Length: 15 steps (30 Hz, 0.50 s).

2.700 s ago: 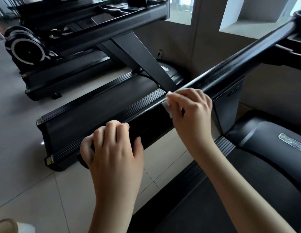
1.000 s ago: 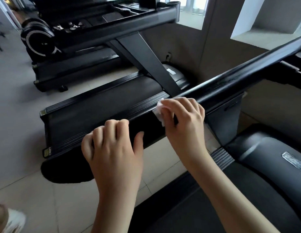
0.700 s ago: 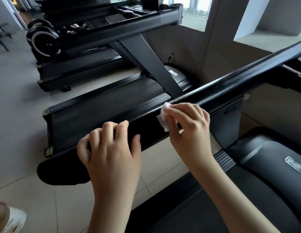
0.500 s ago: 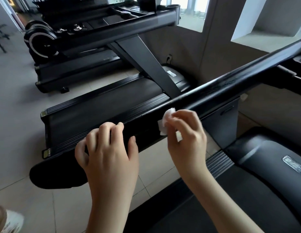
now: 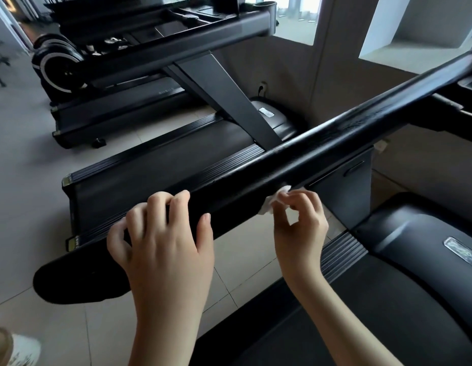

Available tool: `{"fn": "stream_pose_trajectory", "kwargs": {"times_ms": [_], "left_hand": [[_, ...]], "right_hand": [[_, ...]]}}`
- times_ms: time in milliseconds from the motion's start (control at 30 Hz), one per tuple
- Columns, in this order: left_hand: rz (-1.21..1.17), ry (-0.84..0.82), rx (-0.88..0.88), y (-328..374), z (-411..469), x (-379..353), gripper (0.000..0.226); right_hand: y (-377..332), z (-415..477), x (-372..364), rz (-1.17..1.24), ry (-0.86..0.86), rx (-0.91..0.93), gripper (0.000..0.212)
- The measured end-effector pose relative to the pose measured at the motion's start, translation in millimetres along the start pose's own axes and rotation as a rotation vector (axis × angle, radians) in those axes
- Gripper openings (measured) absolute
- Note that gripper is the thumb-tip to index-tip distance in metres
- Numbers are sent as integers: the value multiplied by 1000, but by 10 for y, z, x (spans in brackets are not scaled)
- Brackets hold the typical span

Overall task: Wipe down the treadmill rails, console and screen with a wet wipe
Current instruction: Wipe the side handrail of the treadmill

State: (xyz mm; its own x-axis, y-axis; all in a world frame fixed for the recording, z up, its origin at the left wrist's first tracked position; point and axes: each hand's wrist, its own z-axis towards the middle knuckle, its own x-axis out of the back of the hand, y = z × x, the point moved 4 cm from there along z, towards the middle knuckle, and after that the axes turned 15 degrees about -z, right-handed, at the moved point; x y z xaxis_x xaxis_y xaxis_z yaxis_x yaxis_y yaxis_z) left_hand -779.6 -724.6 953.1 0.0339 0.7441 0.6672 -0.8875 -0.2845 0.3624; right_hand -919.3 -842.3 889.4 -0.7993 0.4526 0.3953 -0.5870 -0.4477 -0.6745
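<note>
The white wipe (image 5: 269, 204) is bunched against the lower near edge of the black rail (image 5: 335, 138), about midway along it. The right hand (image 5: 300, 228) pinches the wipe between its thumb and curled fingertips, just below the rail. The left hand (image 5: 163, 239) grips the rail nearer its free end, with fingers curled over the top and the thumb on the near side. Beyond the rail a second treadmill (image 5: 155, 175) stands on the tiled floor (image 5: 240, 249). Below the rail's upper stretch is a dark motor cover (image 5: 414, 233). A shoe (image 5: 18, 347) shows below the rail's free end.
</note>
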Motion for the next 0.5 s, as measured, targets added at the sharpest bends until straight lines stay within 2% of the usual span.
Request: {"fn": "stream_pose_trajectory", "kwargs": {"times_ms": [100, 233, 267, 400, 500], "left_hand": [[-46, 0, 1, 38, 10, -8, 33], [-93, -20, -59, 117, 29, -55, 33], [-103, -26, -76, 137, 34, -68, 33], [-162, -41, -130, 232, 75, -123, 33], [-171, -56, -167, 314, 135, -184, 34]], "right_hand": [[-128, -25, 24, 16, -23, 142, 6], [-72, 195, 73, 89, 68, 19, 10], [-112, 216, 70, 89, 61, 49, 13], [-306, 293, 65, -32, -7, 358, 16], [-285, 592, 74, -164, 14, 271, 18]]}}
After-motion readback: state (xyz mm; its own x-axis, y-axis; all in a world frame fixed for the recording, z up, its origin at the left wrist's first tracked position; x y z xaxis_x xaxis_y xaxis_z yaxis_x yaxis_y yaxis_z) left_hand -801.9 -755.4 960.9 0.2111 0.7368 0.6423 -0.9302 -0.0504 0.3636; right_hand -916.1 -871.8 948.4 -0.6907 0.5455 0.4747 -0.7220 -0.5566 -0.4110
